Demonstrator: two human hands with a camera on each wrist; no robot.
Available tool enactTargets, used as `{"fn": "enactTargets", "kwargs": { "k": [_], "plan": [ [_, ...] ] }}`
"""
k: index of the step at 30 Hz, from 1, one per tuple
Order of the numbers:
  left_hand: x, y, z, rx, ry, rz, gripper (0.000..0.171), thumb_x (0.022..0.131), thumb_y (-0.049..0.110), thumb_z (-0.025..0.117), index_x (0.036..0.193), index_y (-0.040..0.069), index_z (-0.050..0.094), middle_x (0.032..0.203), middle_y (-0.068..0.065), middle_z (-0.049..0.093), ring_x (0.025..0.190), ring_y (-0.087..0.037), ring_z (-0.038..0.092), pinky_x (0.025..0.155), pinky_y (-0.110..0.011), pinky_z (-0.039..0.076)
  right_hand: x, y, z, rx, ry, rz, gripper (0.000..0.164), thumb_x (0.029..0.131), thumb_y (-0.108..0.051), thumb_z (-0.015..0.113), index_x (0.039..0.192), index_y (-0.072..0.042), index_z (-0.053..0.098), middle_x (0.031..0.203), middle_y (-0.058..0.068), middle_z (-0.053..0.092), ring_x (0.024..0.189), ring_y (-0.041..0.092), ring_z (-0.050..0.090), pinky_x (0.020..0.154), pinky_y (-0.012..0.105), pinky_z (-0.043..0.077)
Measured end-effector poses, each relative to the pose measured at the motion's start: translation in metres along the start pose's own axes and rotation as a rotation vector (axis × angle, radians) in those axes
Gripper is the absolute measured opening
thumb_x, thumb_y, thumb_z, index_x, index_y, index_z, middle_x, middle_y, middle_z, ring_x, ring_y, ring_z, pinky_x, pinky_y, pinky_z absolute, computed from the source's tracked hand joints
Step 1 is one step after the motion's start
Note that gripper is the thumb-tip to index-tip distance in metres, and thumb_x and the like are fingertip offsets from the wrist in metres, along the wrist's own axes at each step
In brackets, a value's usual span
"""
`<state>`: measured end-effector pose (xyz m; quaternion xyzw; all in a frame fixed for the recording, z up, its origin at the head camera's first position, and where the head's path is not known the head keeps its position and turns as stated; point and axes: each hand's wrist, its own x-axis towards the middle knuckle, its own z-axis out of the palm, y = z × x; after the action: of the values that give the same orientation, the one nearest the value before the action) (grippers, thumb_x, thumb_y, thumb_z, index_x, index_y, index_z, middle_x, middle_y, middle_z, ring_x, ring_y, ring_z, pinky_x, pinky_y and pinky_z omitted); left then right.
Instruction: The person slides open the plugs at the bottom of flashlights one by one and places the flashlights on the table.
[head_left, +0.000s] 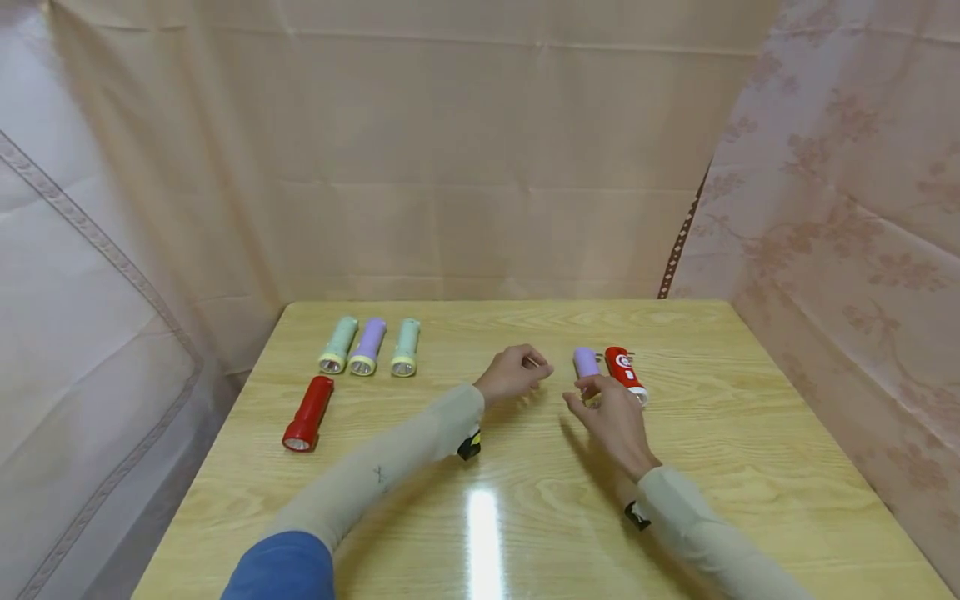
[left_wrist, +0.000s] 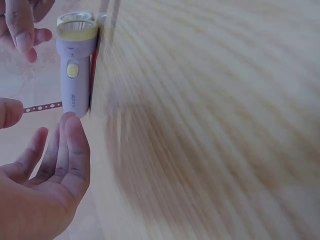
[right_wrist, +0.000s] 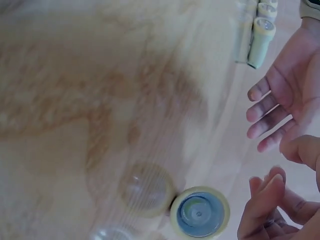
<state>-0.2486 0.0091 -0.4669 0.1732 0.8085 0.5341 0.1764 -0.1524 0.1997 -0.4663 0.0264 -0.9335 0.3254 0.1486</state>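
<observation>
My left hand [head_left: 517, 372] hovers over the middle of the table with loosely bent fingers and nothing in its grasp. To its right lies a purple flashlight [head_left: 586, 362], its pale yellow head toward me. My right hand [head_left: 613, 421] is close by this flashlight and partly covers it in the head view, thumb and fingers apart. In the left wrist view a yellow switch shows on the purple flashlight [left_wrist: 75, 85]. The right wrist view looks at its round lens [right_wrist: 200, 212] beside the right fingers [right_wrist: 267, 200]. A red flashlight with a white rim [head_left: 624, 372] lies just right of the purple one.
At the back left lie a green flashlight [head_left: 340, 343], another purple flashlight [head_left: 369, 345] and a second green flashlight [head_left: 407, 346]. A plain red flashlight [head_left: 309, 412] lies nearer me. Beige cloth [head_left: 450, 167] hangs behind the wooden table [head_left: 420, 533].
</observation>
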Motion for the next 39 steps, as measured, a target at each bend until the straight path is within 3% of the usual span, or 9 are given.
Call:
{"fn": "enactTargets", "kwargs": {
  "k": [5, 10, 21, 30, 39],
  "plan": [
    [-0.013, -0.004, -0.007, 0.003, -0.035, 0.016, 0.022, 0.102, 0.03, 0.067, 0.112, 0.011, 0.067, 0.104, -0.017, 0.07, 0.09, -0.031, 0.07, 0.075, -0.042, 0.06, -0.001, -0.007, 0.005, 0.002, -0.037, -0.043, 0.031, 0.091, -0.027, 0.08, 0.109, -0.003, 0.073, 0.086, 0.005, 0.07, 0.063, 0.013, 0.053, 0.055, 0.028, 0.043],
    [-0.024, -0.01, -0.013, 0.001, -0.046, 0.02, 0.021, 0.103, 0.03, 0.066, 0.111, 0.011, 0.068, 0.103, -0.018, 0.07, 0.091, -0.034, 0.069, 0.075, -0.043, 0.06, -0.001, -0.012, 0.01, 0.005, -0.084, -0.038, 0.031, 0.093, -0.031, 0.078, 0.108, -0.004, 0.074, 0.083, 0.002, 0.069, 0.059, 0.011, 0.053, 0.052, 0.028, 0.043],
    [-0.058, -0.029, -0.033, -0.022, -0.074, -0.018, 0.023, 0.104, 0.034, 0.064, 0.114, 0.014, 0.067, 0.103, -0.013, 0.07, 0.089, -0.028, 0.069, 0.072, -0.038, 0.06, -0.008, -0.024, 0.011, 0.007, -0.23, -0.014, 0.036, 0.095, -0.04, 0.074, 0.112, -0.009, 0.072, 0.087, -0.002, 0.069, 0.073, 0.012, 0.061, 0.06, 0.029, 0.049],
    [-0.095, -0.041, -0.048, -0.038, -0.083, -0.017, 0.026, 0.104, 0.036, 0.064, 0.115, 0.013, 0.068, 0.104, -0.011, 0.069, 0.09, -0.026, 0.068, 0.071, -0.039, 0.06, -0.016, -0.037, 0.015, 0.033, -0.369, -0.044, 0.035, 0.094, -0.039, 0.076, 0.114, -0.011, 0.073, 0.084, -0.006, 0.066, 0.066, 0.008, 0.058, 0.057, 0.027, 0.048],
    [-0.108, -0.052, -0.053, -0.07, -0.081, -0.033, 0.024, 0.103, 0.036, 0.065, 0.112, 0.013, 0.068, 0.103, -0.012, 0.069, 0.087, -0.025, 0.068, 0.069, -0.038, 0.06, -0.018, -0.041, 0.022, 0.03, -0.42, -0.08, 0.033, 0.095, -0.042, 0.075, 0.112, -0.013, 0.073, 0.083, -0.008, 0.065, 0.068, 0.006, 0.057, 0.058, 0.027, 0.048]
  ]
}}
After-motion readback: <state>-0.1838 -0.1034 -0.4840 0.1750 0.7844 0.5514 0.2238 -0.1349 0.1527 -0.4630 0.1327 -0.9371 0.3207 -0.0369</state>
